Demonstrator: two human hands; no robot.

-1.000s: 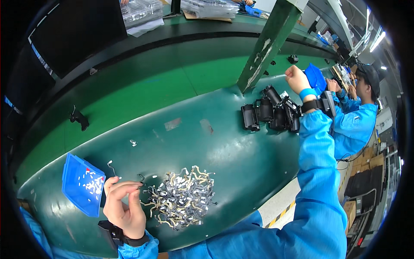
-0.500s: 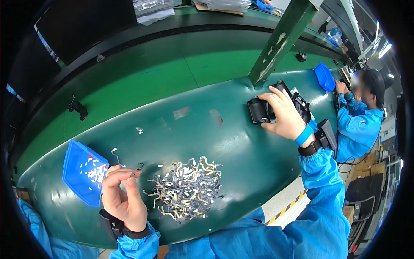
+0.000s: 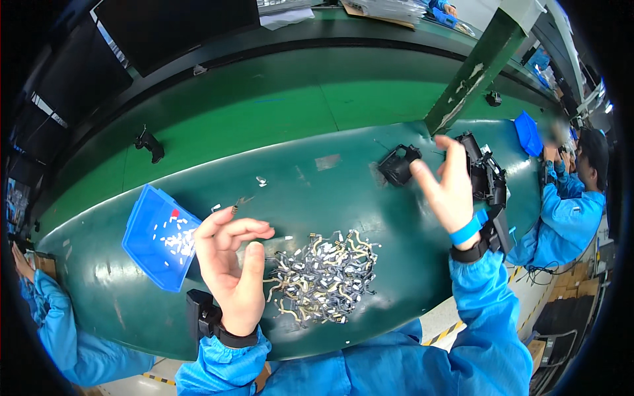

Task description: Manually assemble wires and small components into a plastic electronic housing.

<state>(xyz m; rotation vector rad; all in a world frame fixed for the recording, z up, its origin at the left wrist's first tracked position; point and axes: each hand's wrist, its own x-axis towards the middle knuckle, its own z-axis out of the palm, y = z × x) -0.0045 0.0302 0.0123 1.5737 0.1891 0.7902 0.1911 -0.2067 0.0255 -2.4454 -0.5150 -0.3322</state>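
Note:
My left hand (image 3: 232, 277) is raised palm inward between the blue bin and the heap of cables, thumb and fingers apart. A short thin cable (image 3: 242, 200) shows at its uppermost fingertip; whether it touches the finger or lies behind it I cannot tell. Several short grey and cream cables with small white connectors make up the heap (image 3: 323, 277). My right hand (image 3: 452, 191) is open over the far right of the table, its fingers spread and nothing between them. Just left of these fingertips is a black plastic housing (image 3: 398, 165). More black housings (image 3: 489, 178) lie together right of that hand.
The blue bin (image 3: 148, 254) holds many small white pieces and a red one. A green post (image 3: 475, 72) rises at the table's far edge. On the right, a co-worker in blue (image 3: 571, 208) sits near another blue bin (image 3: 528, 134). A second person's sleeve (image 3: 63, 330) appears lower left.
My right hand has let go of the black housing and drawn back from it. The pinch of my left fingers has loosened and they have spread. The whole view has shifted leftward.

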